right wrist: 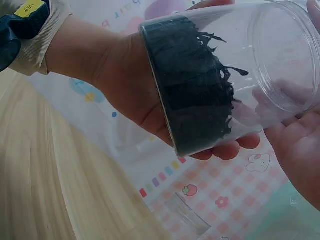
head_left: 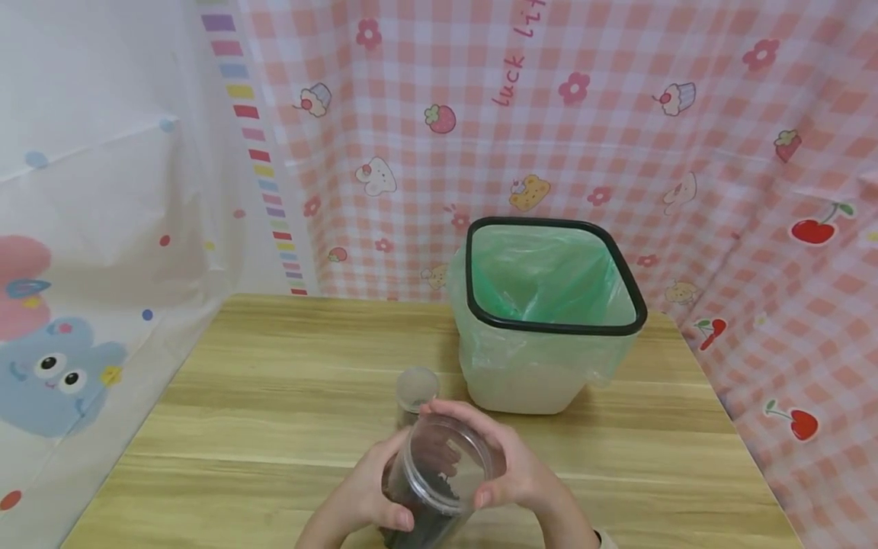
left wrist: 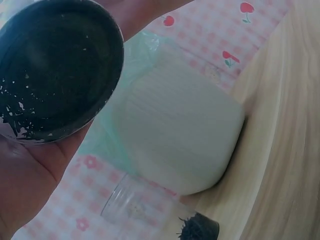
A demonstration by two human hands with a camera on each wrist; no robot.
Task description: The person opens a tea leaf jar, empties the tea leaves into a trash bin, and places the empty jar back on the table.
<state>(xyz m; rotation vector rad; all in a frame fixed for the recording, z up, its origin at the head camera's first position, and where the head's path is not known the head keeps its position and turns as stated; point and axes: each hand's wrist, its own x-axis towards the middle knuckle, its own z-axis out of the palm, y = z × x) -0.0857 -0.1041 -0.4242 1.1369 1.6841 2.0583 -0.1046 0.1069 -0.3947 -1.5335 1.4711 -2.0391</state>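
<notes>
A clear cylindrical jar (right wrist: 200, 100) is tilted between both hands above the table, its lower part full of dark, shredded dried leaves, perhaps tea. My left hand (head_left: 370, 484) grips the jar's body from the left, palm near the base. Around the clear lid end (head_left: 453, 461) curl the fingers and thumb of my right hand (head_left: 514, 465). The left wrist view shows the jar's dark round base (left wrist: 60, 70). Just beyond the hands stands a smaller clear jar (head_left: 417, 389), partly hidden, with dark shreds (left wrist: 200, 227) at its bottom.
A pale bin (head_left: 528, 385) with a black rim (head_left: 555, 329) and a green bag liner stands at the back right of the wooden table (head_left: 274, 396). Behind hangs a pink checked cloth (head_left: 411, 152); a white printed cloth (head_left: 103, 191) covers the left side.
</notes>
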